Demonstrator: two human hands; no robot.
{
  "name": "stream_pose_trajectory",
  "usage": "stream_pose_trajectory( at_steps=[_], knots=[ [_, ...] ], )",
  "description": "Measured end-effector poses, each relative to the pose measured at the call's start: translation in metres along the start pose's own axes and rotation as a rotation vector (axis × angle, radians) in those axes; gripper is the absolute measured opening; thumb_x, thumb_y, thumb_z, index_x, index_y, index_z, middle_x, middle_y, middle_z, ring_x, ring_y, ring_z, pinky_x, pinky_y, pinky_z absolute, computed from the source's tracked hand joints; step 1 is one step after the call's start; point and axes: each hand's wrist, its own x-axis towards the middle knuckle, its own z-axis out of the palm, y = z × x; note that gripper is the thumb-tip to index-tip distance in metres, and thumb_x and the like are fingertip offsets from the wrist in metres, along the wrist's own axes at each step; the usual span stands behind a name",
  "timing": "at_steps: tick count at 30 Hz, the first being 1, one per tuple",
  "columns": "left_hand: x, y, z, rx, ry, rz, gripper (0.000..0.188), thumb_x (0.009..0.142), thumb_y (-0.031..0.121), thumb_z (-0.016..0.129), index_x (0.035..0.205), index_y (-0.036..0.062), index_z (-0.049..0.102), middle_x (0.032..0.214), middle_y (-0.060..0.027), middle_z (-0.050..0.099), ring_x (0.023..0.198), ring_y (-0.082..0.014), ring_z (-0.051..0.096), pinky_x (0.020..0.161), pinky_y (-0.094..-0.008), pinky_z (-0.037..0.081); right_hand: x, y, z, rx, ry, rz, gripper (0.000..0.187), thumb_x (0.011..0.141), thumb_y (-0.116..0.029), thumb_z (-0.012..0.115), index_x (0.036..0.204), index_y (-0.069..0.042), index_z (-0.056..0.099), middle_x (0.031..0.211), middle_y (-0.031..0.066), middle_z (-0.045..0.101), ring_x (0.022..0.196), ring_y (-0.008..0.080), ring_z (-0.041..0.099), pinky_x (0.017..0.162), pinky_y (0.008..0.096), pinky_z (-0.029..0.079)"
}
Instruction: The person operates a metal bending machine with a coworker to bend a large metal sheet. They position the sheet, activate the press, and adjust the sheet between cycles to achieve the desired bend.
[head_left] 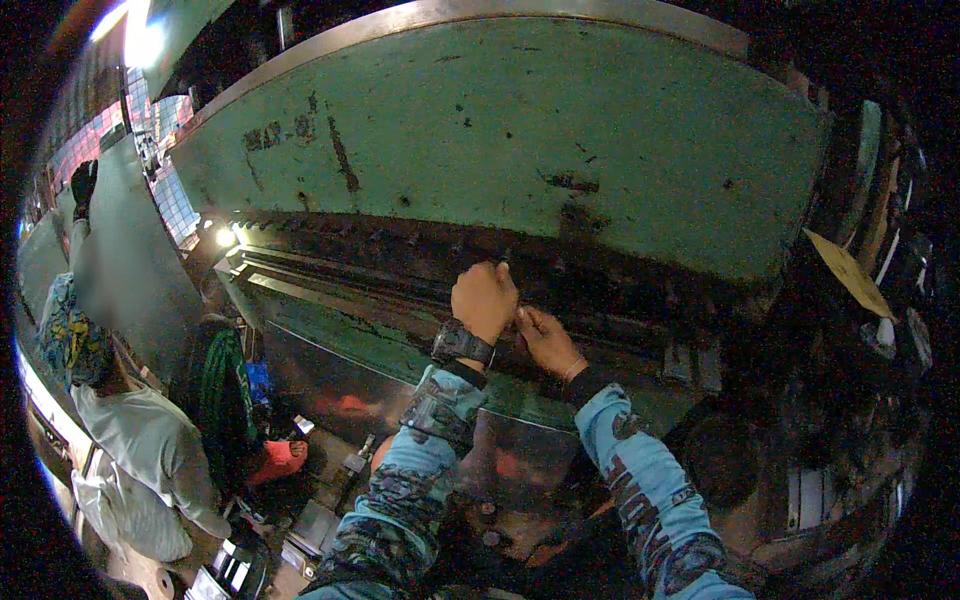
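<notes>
My left hand [485, 300] is closed in a fist, thumb up, against the dark row of bolts [380, 236] along the lower edge of a big green machine panel [450, 120]. Whatever it grips is hidden by the fingers. Just right of it and slightly lower, my right hand [548, 340] has thumb and fingers pinched together, on something too small or dark to name. The hands nearly meet in front of the long metal rails [340, 287] of the machine bed. A dark watch [463, 345] is on my left wrist.
At the left stands a person in a light shirt [150, 450], beside a large grey sheet [135, 250]. A lit lamp [226, 237] shines at the rails' left end. Metal blocks [315, 530] lie at lower left. A yellowish board [850, 272] juts out at the right.
</notes>
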Motion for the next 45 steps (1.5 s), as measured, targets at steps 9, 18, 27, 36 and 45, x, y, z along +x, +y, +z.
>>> stream_pose_trajectory(
  at_steps=[9,18,27,36,45],
  knots=[
    [0.002,-0.004,-0.013,-1.136,-0.317,-0.693,0.037,0.1,0.032,0.062,0.08,0.002,0.069,0.08,-0.0096,0.072,0.065,-0.023,0.068,0.059,-0.0386,0.053,0.025,-0.159,-0.082,-1.249,-0.049,-0.158,0.046,0.098,-0.053,0.055,0.091,-0.013,0.078,0.083,0.0181,0.073,0.077,0.0397,0.072,0.07,0.0513,0.058],
    [-0.038,-0.013,-0.03,-1.094,-0.047,-0.347,0.034,0.101,0.028,0.062,0.092,-0.004,0.071,0.075,-0.012,0.069,0.06,-0.0271,0.067,0.053,-0.0393,0.052,-0.009,-0.129,-0.058,-0.719,-0.108,-0.116,0.045,0.1,-0.052,0.056,0.102,-0.009,0.071,0.082,0.0223,0.071,0.08,0.0465,0.068,0.07,0.0564,0.054],
    [-0.006,-0.053,-0.039,-0.067,0.31,-0.063,0.047,0.101,0.044,0.055,0.083,0.0024,0.066,0.08,-0.0234,0.069,0.076,-0.0468,0.067,0.064,-0.0551,0.051,0.009,-0.055,0.068,-0.504,-0.006,0.023,0.033,0.098,-0.026,0.059,0.121,-0.003,0.062,0.096,0.0286,0.07,0.087,0.05,0.067,0.074,0.062,0.054],
    [0.008,-0.068,-0.027,0.085,0.218,0.077,0.035,0.103,0.034,0.055,0.084,0.0045,0.061,0.08,-0.0207,0.067,0.073,-0.0439,0.067,0.062,-0.0519,0.052,0.038,0.011,0.109,-0.272,0.108,-0.112,0.05,0.091,-0.018,0.066,0.135,0.0,0.054,0.112,0.0297,0.068,0.102,0.0502,0.065,0.087,0.0549,0.054],
    [0.016,-0.07,-0.01,0.166,0.247,0.097,0.035,0.102,0.032,0.055,0.083,0.0035,0.062,0.077,-0.0205,0.067,0.071,-0.0444,0.067,0.06,-0.052,0.053,0.047,0.019,0.098,0.042,-0.115,-0.042,0.037,0.098,-0.019,0.059,0.13,-0.002,0.06,0.118,0.0223,0.071,0.109,0.043,0.067,0.097,0.0475,0.052]
  ],
)
